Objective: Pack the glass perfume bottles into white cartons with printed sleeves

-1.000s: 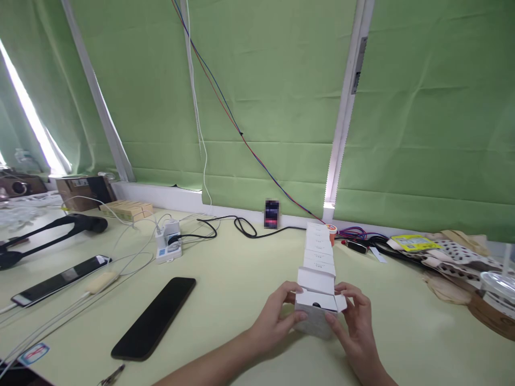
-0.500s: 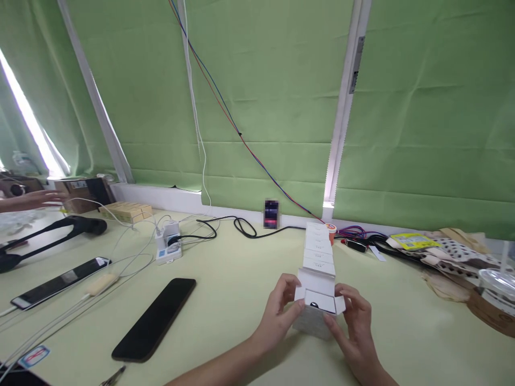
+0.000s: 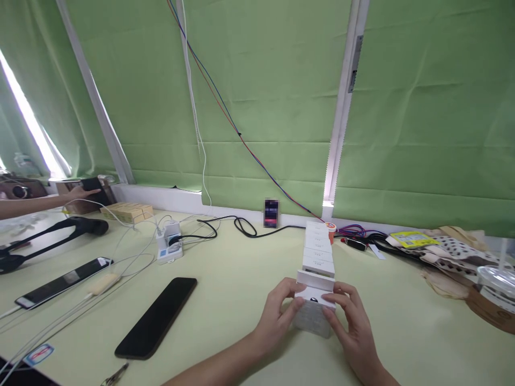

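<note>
White box with lid flap raised

Its sides are clamped between left hand and right hand. Side flaps seem to be folded inward; next, careful tucking of the lid flap is probably required. Contents cannot be seen. Just behind, closed boxes are lined on the counter.

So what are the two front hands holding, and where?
A small white box, near its top: left hand at its left side, right hand at its right.

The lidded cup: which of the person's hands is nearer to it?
Right. The right hand is left of the lidded cup, apart from it; the left hand is farther left, across the small box.
</note>
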The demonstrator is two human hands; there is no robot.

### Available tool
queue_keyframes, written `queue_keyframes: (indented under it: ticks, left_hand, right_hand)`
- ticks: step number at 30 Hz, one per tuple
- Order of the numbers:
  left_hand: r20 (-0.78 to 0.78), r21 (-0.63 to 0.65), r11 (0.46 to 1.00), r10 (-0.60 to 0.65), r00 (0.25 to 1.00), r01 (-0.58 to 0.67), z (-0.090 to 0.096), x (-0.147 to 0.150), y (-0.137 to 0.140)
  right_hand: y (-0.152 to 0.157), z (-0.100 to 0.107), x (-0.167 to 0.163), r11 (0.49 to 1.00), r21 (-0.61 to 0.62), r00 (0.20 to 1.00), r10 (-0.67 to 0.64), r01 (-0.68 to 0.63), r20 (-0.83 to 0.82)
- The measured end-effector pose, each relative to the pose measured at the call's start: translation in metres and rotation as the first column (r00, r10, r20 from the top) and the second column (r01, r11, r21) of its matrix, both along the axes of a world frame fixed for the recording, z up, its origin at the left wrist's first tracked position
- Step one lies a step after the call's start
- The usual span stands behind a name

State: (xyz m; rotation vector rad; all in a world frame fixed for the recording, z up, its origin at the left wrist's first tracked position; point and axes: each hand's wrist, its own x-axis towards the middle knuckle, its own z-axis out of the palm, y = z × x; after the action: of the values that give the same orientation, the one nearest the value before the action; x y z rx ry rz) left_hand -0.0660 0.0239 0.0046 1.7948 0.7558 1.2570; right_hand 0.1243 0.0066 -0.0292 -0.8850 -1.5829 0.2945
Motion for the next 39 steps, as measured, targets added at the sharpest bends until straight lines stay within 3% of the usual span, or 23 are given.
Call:
queue_keyframes:
  ticks: [4, 8, 13, 17, 23, 34, 39]
  left_hand:
    - [-0.048, 0.183, 0.983, -0.021, 0.999, 0.029, -0.005, -0.004, 0.003]
    - [-0.076, 0.209, 0.978, -0.009, 0.997, 0.025, -0.006, -0.005, 0.004]
    - [-0.102, 0.204, 0.979, 0.006, 0.995, 0.015, -0.007, -0.004, 0.007]
    - [-0.123, 0.180, 0.984, 0.025, 0.992, -0.002, -0.007, -0.005, 0.005]
    - [-0.131, 0.187, 0.982, 0.038, 0.991, -0.013, -0.006, -0.005, 0.001]
    - [-0.059, 0.205, 0.978, 0.039, 0.997, -0.026, -0.008, -0.003, 0.004]
    - [-0.036, 0.175, 0.984, 0.020, 0.999, -0.013, -0.006, -0.002, 0.004]
  right_hand:
    - [-0.003, 0.004, 0.001, 0.999, 0.003, 0.999, 0.037, -0.037, -0.011]
    - [-0.003, 0.005, -0.001, 0.999, -0.019, 0.997, 0.030, -0.032, -0.075]
    - [-0.002, 0.003, -0.007, 0.996, -0.060, 0.955, 0.039, -0.059, -0.294]
    - [-0.001, 0.008, -0.006, 0.974, -0.176, 0.975, 0.105, -0.140, -0.197]
    - [0.001, 0.012, 0.000, 0.992, -0.015, 0.991, 0.126, -0.127, -0.037]
    - [-0.003, 0.015, 0.006, 0.973, 0.001, 0.973, 0.229, -0.230, 0.038]
    - [-0.002, 0.013, 0.003, 0.993, -0.013, 0.992, 0.121, -0.121, 0.022]
